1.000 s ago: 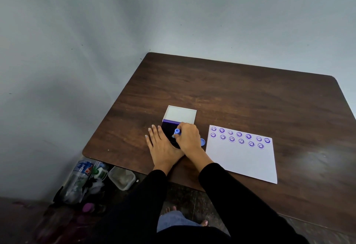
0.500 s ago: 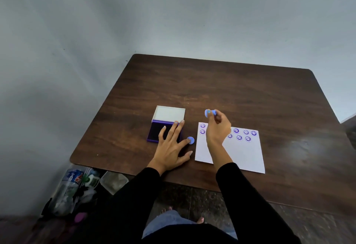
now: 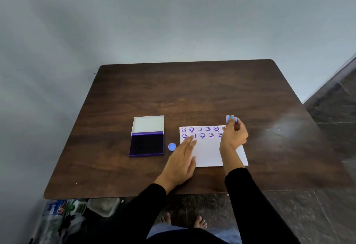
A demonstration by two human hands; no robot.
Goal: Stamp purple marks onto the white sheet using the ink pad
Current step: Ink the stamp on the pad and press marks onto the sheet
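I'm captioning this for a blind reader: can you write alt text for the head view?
A person's right hand holds a small blue stamp above the far right edge of a white sheet bearing two rows of purple smiley marks. The left hand rests on the sheet's left edge, beside an open purple ink pad and a blue cap.

A dark brown wooden table (image 3: pixel 192 93) stands against a pale grey wall (image 3: pixel 134 22); on it lies an open purple ink pad (image 3: pixel 146 144) with its white lid (image 3: pixel 148 124) folded back; just right of it sits a small round blue cap (image 3: pixel 172 146); further right lies a white rectangular paper sheet (image 3: pixel 209 153) bearing two rows of purple smiley marks (image 3: pixel 202 135); the left hand (image 3: pixel 183 161), fingers spread, overlaps the sheet's left edge; the right hand (image 3: pixel 234 135) pinches a small blue stamp (image 3: pixel 230 119) over the sheet's far right corner; black sleeves (image 3: pixel 244 195) cover both arms; plastic bottles (image 3: pixel 55 213) lie below the table's left edge.
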